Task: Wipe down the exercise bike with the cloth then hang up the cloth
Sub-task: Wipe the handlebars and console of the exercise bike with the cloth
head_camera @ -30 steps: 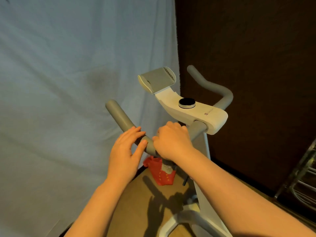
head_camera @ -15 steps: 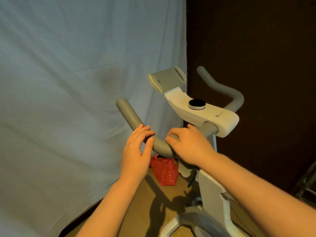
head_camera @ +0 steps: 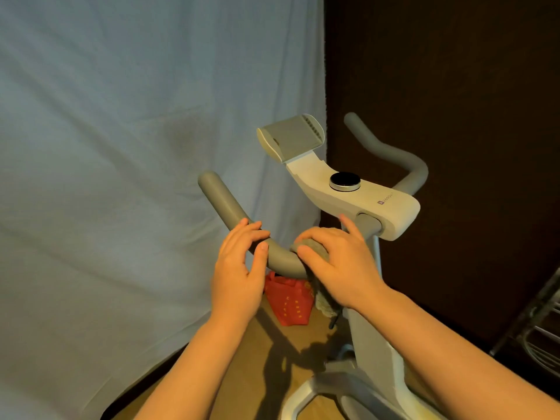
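Drapery in pale blue [head_camera: 121, 177] fills the left of the scene. Just right of it your left hand [head_camera: 239, 268] reaches up from the near edge, fingers loosely curled over the grey left handlebar [head_camera: 230, 207] and thumb on its near side, a light hold rather than a tight grip. Right of that, your right hand [head_camera: 339, 265] lies palm-down on the bend of the same bar, fingers spread and pressing the cloth [head_camera: 315, 248] against it. The cloth shows as a grey-green wad under the thumb and forefinger, with a loose end hanging below the bar. Below and between your hands, a red bag [head_camera: 291, 301] sits on the wooden floor [head_camera: 251, 374]; what it holds you cannot tell. Farther right, the exercise bike [head_camera: 363, 195] carries a round black knob [head_camera: 345, 180] and, beyond that, a tilted device holder [head_camera: 291, 137]. At the far right edge stands a wire rack [head_camera: 542, 334], its contents unclear.
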`<state>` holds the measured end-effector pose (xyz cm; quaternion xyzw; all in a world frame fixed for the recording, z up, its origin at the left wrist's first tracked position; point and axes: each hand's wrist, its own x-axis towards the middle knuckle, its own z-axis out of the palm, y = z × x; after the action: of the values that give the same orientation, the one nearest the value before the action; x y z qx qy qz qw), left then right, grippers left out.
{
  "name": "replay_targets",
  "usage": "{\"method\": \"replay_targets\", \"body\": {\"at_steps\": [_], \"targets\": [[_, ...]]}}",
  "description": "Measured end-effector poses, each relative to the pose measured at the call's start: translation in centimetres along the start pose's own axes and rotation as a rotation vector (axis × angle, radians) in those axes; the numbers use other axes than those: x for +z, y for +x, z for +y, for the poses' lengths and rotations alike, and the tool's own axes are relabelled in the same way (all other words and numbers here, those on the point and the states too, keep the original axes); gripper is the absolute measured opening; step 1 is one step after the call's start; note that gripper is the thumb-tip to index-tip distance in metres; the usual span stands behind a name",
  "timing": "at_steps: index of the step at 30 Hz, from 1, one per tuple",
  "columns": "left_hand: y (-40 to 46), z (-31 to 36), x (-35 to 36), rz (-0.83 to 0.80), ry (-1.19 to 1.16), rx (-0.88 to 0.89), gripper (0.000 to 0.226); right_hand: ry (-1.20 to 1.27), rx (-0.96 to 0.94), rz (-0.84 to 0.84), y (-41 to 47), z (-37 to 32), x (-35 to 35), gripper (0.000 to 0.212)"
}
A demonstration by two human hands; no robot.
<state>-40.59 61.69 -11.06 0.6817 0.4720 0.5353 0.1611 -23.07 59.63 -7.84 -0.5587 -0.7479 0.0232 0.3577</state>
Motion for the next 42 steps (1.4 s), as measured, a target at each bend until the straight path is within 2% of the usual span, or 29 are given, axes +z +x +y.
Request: {"method": "replay_targets", "body": {"at_steps": [4,8,10,13,15,17,19,21,24,27,29,31,33,34,37,40,42], "targets": [[-0.1,0.0,0.2,0.018,0.001,0.005,0.019,-0.087,0.002,-0.022,1.6,-1.9,1.1,0.028],[-0.1,0.1,0.0,-0.002,-0.003,-0.016,0.017,-0.012,-0.081,-0.104,0.0,1.4,-1.0,0.033],[-0.2,0.3,0.0,0.006,-0.003,-0.016,0.016,-0.025,0.000,-0.054,0.0,0.1,-0.4,0.031],[-0.3,0.5,0.3,0.021,-0.011,-0.021,0.019,-0.203,0.140,0.112,0.2,-3.1,2.2,0.028],[-0.3,0.5,0.3,0.024,-0.018,-0.023,0.017,-0.175,0.067,0.132,-0.4,-3.0,2.3,0.027],[-0.1,0.4,0.1,0.000,-0.007,-0.017,0.017,-0.144,-0.056,0.097,-1.1,-0.6,0.7,0.028],[0.0,0.2,-0.1,-0.017,0.011,-0.016,0.017,-0.155,-0.093,0.104,-0.8,2.3,-1.1,0.028],[0.0,0.2,-0.1,-0.009,0.011,-0.025,0.018,-0.127,0.025,0.148,0.1,4.8,-2.1,0.024],[-0.2,0.5,0.2,0.019,-0.015,-0.049,0.019,0.013,0.229,0.321,0.2,4.7,-0.4,0.019],[-0.3,0.6,0.2,0.018,-0.026,-0.056,0.019,0.210,0.218,0.422,-0.9,3.4,1.4,0.021],[-0.2,0.6,0.1,0.005,-0.016,-0.047,0.019,0.168,0.225,0.435,-0.4,4.6,1.1,0.025],[-0.2,0.6,0.2,0.007,-0.017,-0.048,0.019,0.153,0.380,0.597,0.0,5.0,1.0,0.023],[-0.3,0.7,0.4,0.027,-0.042,-0.055,0.019,0.284,0.553,0.784,-0.5,2.8,1.8,0.021],[-0.4,0.7,0.5,0.035,-0.055,-0.059,0.018,0.378,0.612,0.817,-1.1,1.2,2.5,0.023],[-0.3,0.7,0.3,0.020,-0.057,-0.051,0.019,0.688,0.755,0.812,-1.1,0.8,2.3,0.023],[-0.2,0.5,0.1,0.008,-0.036,-0.034,0.019,0.722,0.884,0.846,0.6,2.5,0.5,0.019],[-0.4,0.4,0.3,0.021,-0.057,-0.040,0.019,0.694,0.876,0.857,0.2,1.8,1.0,0.020]]}}
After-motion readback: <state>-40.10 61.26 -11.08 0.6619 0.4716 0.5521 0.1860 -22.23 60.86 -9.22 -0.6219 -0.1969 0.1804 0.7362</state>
